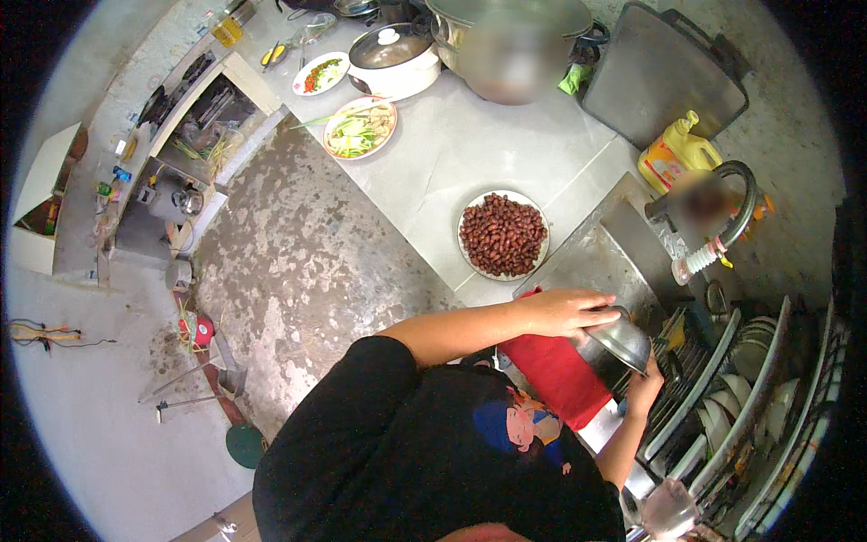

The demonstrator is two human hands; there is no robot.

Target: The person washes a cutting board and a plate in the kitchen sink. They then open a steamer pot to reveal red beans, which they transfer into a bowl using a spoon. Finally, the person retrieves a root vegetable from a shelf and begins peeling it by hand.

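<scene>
Over the stainless steel sink (609,251), both my hands are on a metal bowl (624,341), which is tilted with its rounded underside up. My left hand (576,313) has its fingers spread on the near upper side of the bowl, thumb beneath. My right hand (645,385) grips the bowl's rim at the lower right. A red cloth (559,381) lies over the sink's front edge, below my left wrist. On the counter beside the sink stands a white plate piled with reddish-brown beans or nuts (503,235). The bowl's inside is hidden.
A curved faucet hose (742,203) and a yellow pump jug (677,156) stand behind the sink. Right of it, a dish rack (711,386) holds bowls and plates. Farther along the counter (433,162) are a plate of cut vegetables (359,129), a lidded white cooker (396,64) and a large pot (450,37).
</scene>
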